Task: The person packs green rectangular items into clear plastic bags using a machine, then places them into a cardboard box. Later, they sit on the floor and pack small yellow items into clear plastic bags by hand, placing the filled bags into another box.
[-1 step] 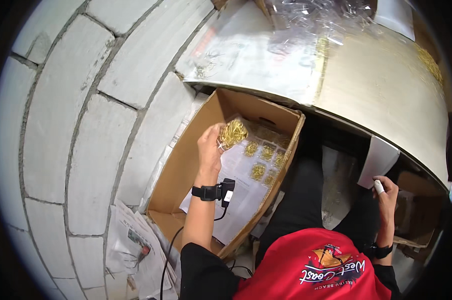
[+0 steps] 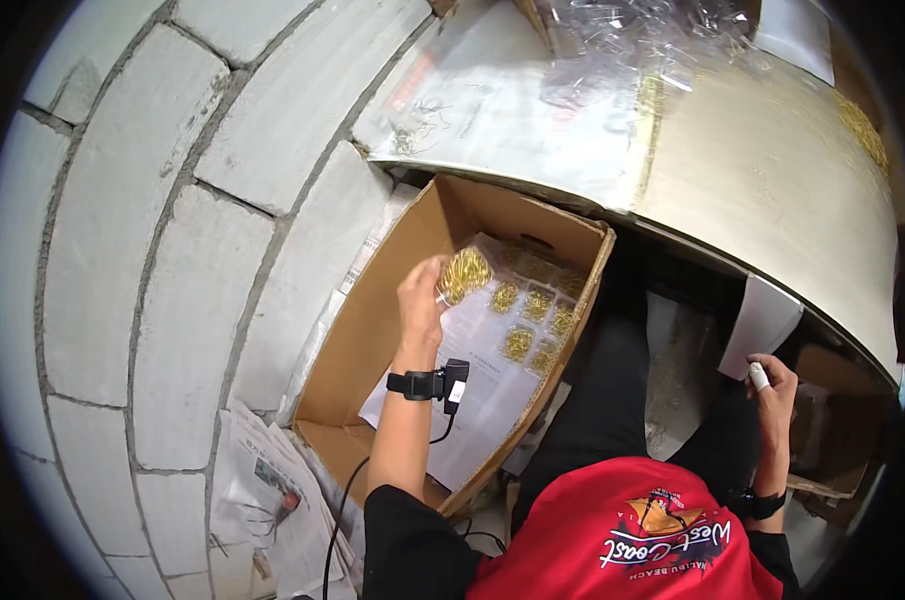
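My left hand (image 2: 420,300) pinches a clear plastic bag of thin gold-coloured metal pieces (image 2: 464,275) by its near left side. It is above the inside of a brown cardboard box (image 2: 343,355). Under it, white printed paper (image 2: 468,400) covers part of the box floor. Several small clear bags of gold-coloured pieces (image 2: 518,343) lie in rows toward the box's right side. My right hand (image 2: 773,385) is near my knee with fingers curled and a white wrap on one finger. Its fingertips meet the lower corner of a white sheet (image 2: 761,318); whether they grip it is unclear.
A tabletop (image 2: 763,170) stands beyond the box, with a heap of clear plastic bags (image 2: 633,40) and loose gold-coloured pieces (image 2: 858,130). Another cardboard box (image 2: 833,460) is at the right. A block wall (image 2: 123,250) rises at the left; newspapers (image 2: 283,500) lie near it. A black cable (image 2: 335,530) trails from my left wrist.
The bag in my left hand has shifted very slightly left and down. My right hand has hardly moved.
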The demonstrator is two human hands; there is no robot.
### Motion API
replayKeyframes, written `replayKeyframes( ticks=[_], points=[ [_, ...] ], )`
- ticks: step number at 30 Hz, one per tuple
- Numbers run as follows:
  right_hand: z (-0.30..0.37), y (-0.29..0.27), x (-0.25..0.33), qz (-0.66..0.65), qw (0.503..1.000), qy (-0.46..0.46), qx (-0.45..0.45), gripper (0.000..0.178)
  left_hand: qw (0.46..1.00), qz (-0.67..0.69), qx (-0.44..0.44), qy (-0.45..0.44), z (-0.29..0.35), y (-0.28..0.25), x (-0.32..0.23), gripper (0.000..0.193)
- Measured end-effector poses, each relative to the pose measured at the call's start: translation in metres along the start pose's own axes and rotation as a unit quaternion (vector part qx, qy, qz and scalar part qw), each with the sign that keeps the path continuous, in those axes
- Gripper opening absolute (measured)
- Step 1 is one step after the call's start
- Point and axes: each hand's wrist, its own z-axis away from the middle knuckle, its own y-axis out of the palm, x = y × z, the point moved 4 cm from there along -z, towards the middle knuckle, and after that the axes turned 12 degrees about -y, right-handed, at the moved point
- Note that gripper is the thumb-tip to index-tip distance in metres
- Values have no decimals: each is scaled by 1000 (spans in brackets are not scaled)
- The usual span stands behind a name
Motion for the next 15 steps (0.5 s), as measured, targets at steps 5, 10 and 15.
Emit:
replayKeyframes(
  ticks=[5, 10, 15],
  points=[
    [-11, 24, 8, 19, 999, -13, 39, 13, 979, -5, -147, -143, -41, -83, 124, 19],
    [-17, 40, 24, 60, 995, -14, 72, 13, 962, -17, -182, -205, -51, -94, 196, 18],
    [-29, 42, 37, 150, 977, -81, 126, 22, 974, -118, -149, -122, -76, -103, 238, 21]
  ],
)
